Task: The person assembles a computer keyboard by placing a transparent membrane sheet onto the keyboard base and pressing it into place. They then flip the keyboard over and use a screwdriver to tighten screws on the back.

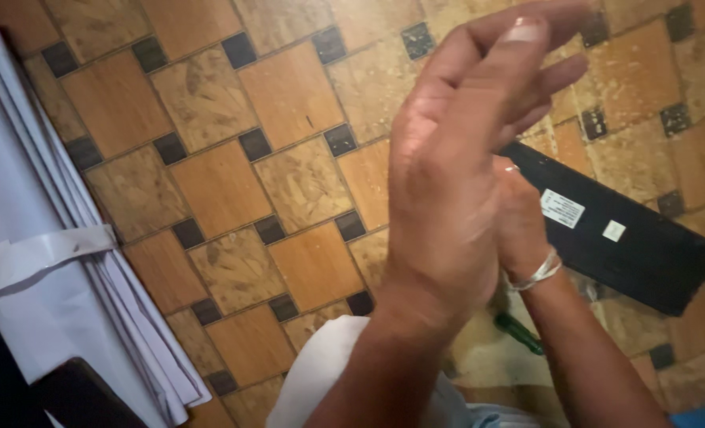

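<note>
Tiled flooring (234, 182) in orange and tan squares with small dark insets fills the view beneath two raised hands. Left hand (447, 182) is open, fingers straight, palm pressed against the right hand (519, 226), which sits mostly hidden behind it, gripping nothing, a white band at its wrist. Just beyond them a flat black keyboard-like slab (630, 238) lies on the floor, a green-handled tool (519, 333) below, and stacked white sheets (43, 261) at far left.
</note>
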